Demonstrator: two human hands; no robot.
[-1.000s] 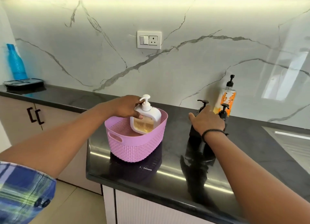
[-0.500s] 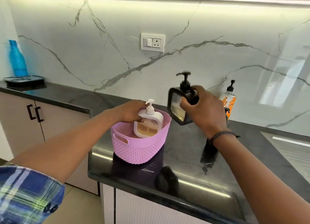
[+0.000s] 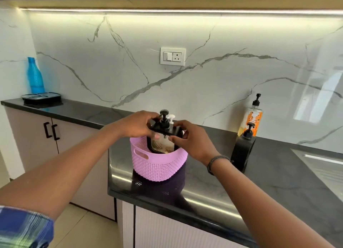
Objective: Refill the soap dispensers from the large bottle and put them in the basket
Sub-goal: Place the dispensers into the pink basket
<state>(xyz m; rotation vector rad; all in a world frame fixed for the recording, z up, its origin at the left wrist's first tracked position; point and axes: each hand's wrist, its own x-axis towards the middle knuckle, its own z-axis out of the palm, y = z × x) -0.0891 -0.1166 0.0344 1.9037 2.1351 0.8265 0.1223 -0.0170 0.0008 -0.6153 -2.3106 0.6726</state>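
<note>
A black stone counter runs along the marble wall, and the lilac perforated basket stands near its front corner. Well to the right, by the wall, is the large clear bottle with the orange label, and just in front of it a round black dispenser not yet basketed. Over the basket, both hands are clamped on a black-framed pump dispenser, the left hand at its top left shoulder, the right hand at its right side. Its base is already below the rim. A white pump head shows just behind it, so that dispenser seems to sit at the far side. Best lowered upright and gently into the near gap, keeping fingers off the pump.
</note>
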